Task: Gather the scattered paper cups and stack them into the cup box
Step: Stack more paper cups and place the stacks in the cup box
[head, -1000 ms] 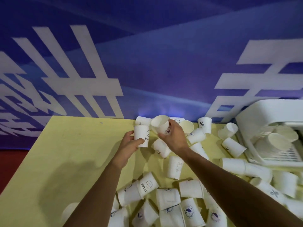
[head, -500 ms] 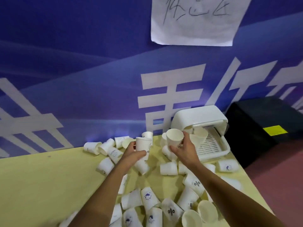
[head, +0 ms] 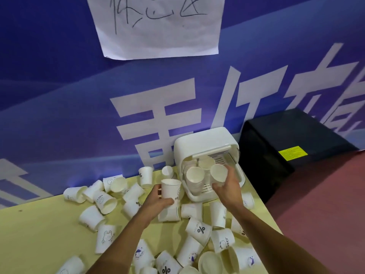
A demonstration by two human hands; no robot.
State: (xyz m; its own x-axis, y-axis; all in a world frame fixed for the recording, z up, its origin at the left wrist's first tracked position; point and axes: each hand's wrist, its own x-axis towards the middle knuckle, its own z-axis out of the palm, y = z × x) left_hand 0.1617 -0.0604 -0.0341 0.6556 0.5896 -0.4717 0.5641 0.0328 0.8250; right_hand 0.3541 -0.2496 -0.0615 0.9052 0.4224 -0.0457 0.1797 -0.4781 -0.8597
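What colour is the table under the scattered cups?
The table is pale yellow. The head view, the only one, shows it.

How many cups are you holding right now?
2. An upright cup in the left hand, just left of the cup box; a tilted cup in the right hand at the box's open front. Cups nested inside either would be hidden.

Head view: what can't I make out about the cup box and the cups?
All head view.
- White plastic cup box interior: raised lid and right hand hide its back; stack heights unclear.
- White paper cups along the bottom edge: cut off by the frame.
- Print on scattered cups: mostly too small, blurred.
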